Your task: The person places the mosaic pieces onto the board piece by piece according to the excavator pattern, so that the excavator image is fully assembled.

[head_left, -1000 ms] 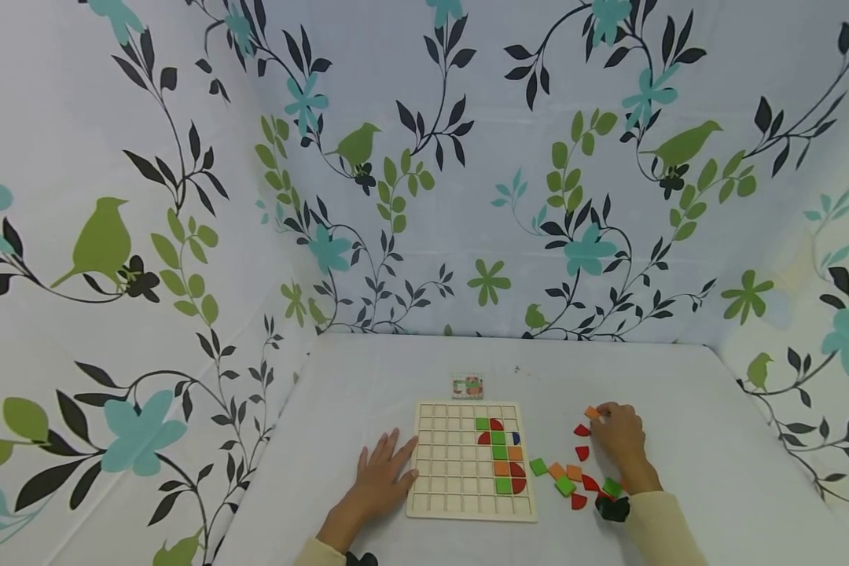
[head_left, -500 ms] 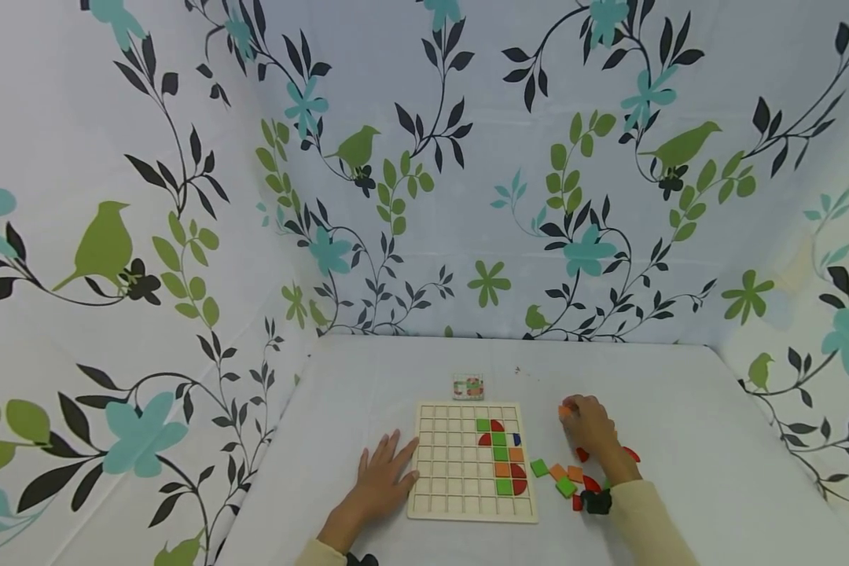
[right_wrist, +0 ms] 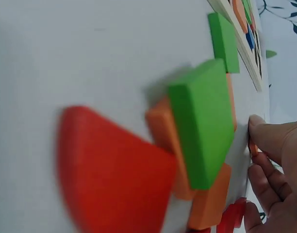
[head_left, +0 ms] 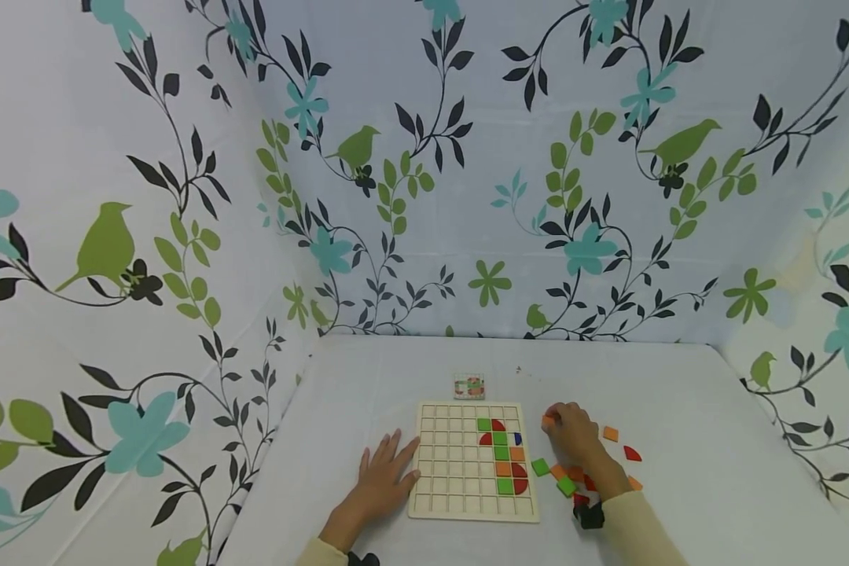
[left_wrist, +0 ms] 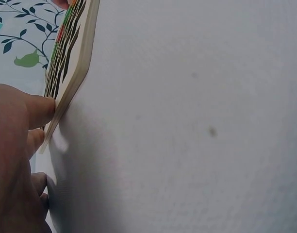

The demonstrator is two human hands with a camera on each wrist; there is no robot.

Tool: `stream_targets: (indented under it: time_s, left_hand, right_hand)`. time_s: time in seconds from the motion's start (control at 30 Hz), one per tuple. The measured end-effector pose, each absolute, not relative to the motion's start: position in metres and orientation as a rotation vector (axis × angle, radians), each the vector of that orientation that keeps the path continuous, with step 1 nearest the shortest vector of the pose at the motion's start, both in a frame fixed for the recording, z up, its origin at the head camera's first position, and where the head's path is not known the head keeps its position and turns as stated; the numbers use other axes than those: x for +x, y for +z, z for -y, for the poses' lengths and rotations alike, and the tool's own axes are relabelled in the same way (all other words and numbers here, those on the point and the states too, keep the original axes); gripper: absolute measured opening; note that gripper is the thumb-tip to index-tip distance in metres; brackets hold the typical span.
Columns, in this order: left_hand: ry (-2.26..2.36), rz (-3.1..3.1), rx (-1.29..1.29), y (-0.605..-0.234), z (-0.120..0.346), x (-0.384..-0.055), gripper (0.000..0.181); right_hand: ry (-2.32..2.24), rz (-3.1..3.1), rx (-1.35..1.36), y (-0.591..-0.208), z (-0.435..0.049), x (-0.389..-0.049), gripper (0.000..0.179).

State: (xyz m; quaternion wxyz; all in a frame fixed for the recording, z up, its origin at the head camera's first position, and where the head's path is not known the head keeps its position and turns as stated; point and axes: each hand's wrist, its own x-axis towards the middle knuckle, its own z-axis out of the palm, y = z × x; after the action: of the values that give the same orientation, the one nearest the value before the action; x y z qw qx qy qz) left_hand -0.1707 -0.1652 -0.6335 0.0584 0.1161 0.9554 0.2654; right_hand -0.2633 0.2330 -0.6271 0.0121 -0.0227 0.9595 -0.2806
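A pale wooden grid board (head_left: 442, 503) lies on the table, with green, red, orange and blue pieces in its right-hand columns. Along its left edge rests my left hand (head_left: 380, 479), fingers spread, the fingertips touching the frame; the left wrist view shows fingers (left_wrist: 41, 111) on the board's edge. To the right of the board, my right hand (head_left: 575, 434) pinches an orange square tile (head_left: 548, 421) between thumb and fingers, close over the table. The right wrist view shows that orange tile (right_wrist: 253, 145) edge-on at the thumb.
Loose pieces lie right of the board, including a green square (head_left: 541, 467), another green square (head_left: 566, 486), an orange square (head_left: 611, 433) and a red quarter-circle (head_left: 632, 453). A small pattern card (head_left: 469, 386) lies behind the board. Patterned cloth (head_left: 424, 236) rises behind the table.
My right hand has moved left toward the board with the orange tile, uncovering an orange square and a red quarter-circle on its right. The left hand has stayed put.
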Motion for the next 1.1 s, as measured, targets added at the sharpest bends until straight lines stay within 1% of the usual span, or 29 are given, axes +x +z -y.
stream_targets:
  time_s: [0.2,0.3,0.57,0.73,0.93,1.1]
  left_hand:
    - [0.810,-2.918,0.356,-0.639,0.166,-0.171,0.061]
    - [0.793,-2.907,0.357,-0.636,0.166,-0.170,0.061]
    - [0.807,-2.884,0.372,-0.627,0.166,-0.169,0.059]
    - [0.828,-2.877,0.371,-0.632,0.166,-0.169,0.061]
    - [0.837,-2.872,0.357,-0.636,0.166,-0.172,0.062]
    - [0.824,-2.900,0.353,-0.640,0.167,-0.172,0.061]
  right_hand:
    - [-0.726,-3.039,-0.140,-0.622,-0.230,-0.248,0.025]
    - [-0.749,-3.036,-0.163,-0.617,-0.223,-0.239,0.025]
    - [-0.884,-3.005,-0.367,-0.590,-0.175,-0.215,0.022]
    - [-0.814,-3.055,-0.575,-0.598,-0.150,-0.210,0.019]
    - [-0.765,-3.117,-0.865,-0.615,-0.137,-0.208,0.017]
    - [-0.726,-3.100,-0.894,-0.617,-0.133,-0.207,0.019]
